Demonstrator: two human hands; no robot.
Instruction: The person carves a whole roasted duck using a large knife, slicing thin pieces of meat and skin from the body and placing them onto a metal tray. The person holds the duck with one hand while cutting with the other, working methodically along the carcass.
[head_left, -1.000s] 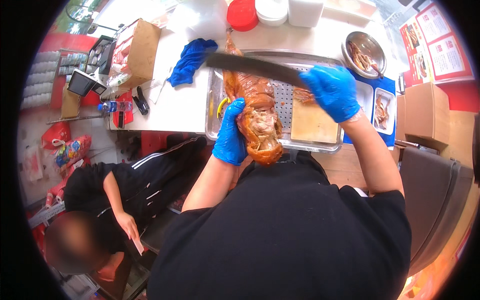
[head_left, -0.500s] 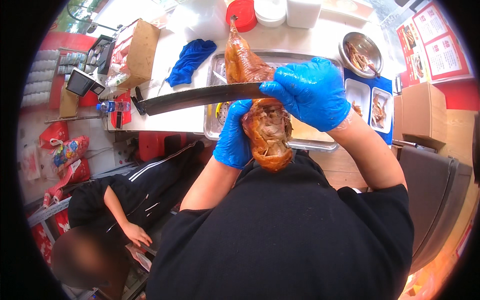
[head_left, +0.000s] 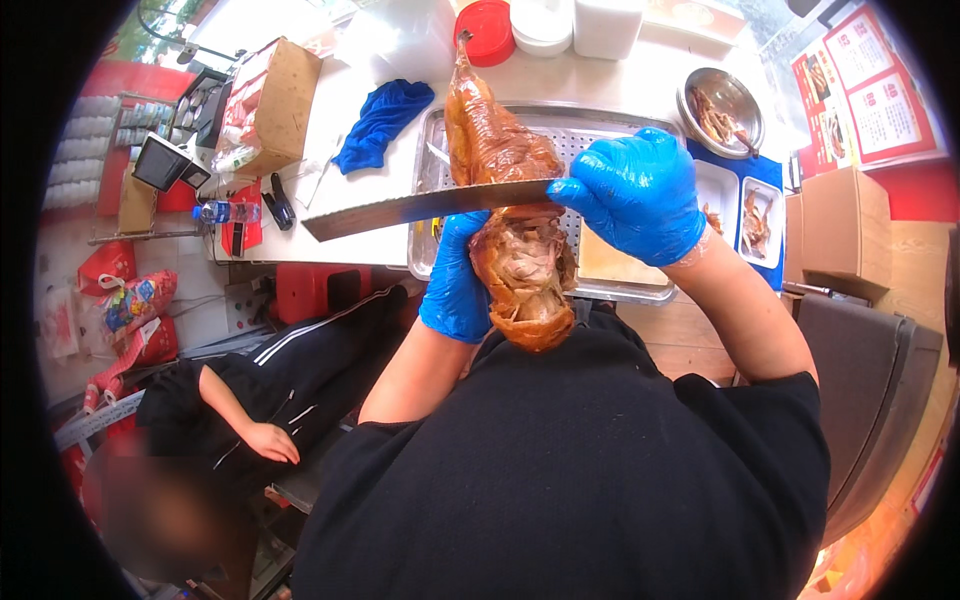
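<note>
White table (head_left: 375, 215) fills the far part of the scene. Metal tray (head_left: 565, 128), with a perforated base, sits at its near edge. Roast bird (head_left: 500, 145) lies along the left part of the tray, narrow end pointing far, broken near end reaching past the tray's near rim toward the wearer; pale meat exposed there. Long knife (head_left: 430, 207) runs crosswise over the bird's middle, blade tip out to the left; contact between edge and skin cannot be told. Right hand (head_left: 640, 198), blue glove: closed in a fist, thumb toward the blade, gripping the knife; handle hidden inside the fist. Left hand (head_left: 457, 285), blue glove: curled, opened only about as wide as the bird's side, holding it from the left at the near half; fingertips partly hidden. Blue cloth (head_left: 383, 122) lies left of the tray. Cutting board (head_left: 615, 260) rests in the tray, right of the bird. Metal bowl (head_left: 752, 97) stands far right, meat inside. White dish (head_left: 762, 188), also with meat, sits nearer, on the right
</note>
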